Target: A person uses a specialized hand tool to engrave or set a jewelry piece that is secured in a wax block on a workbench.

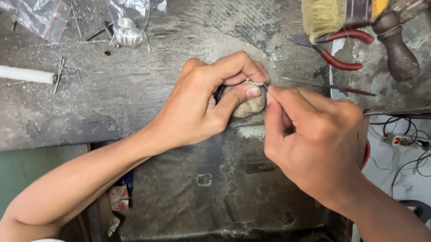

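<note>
At the workbench's [119, 85] front edge, the left hand [210, 100] pinches a small, light, likely delicate metal ring [255, 82] against a beige pad [251, 106], best gripped by its rim, while the right hand [311, 137], fingers closed, works at it.

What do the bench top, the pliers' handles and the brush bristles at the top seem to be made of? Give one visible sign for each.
Bench top: probably worn wood or board, matt grey, scratched and dusted with filings.
Pliers' handles: metal tool with what looks like a red plastic or rubber coating, smooth and slightly glossy.
Brush bristles: pale yellowish fibre, natural or synthetic, matted and fuzzy at the tips.
</note>
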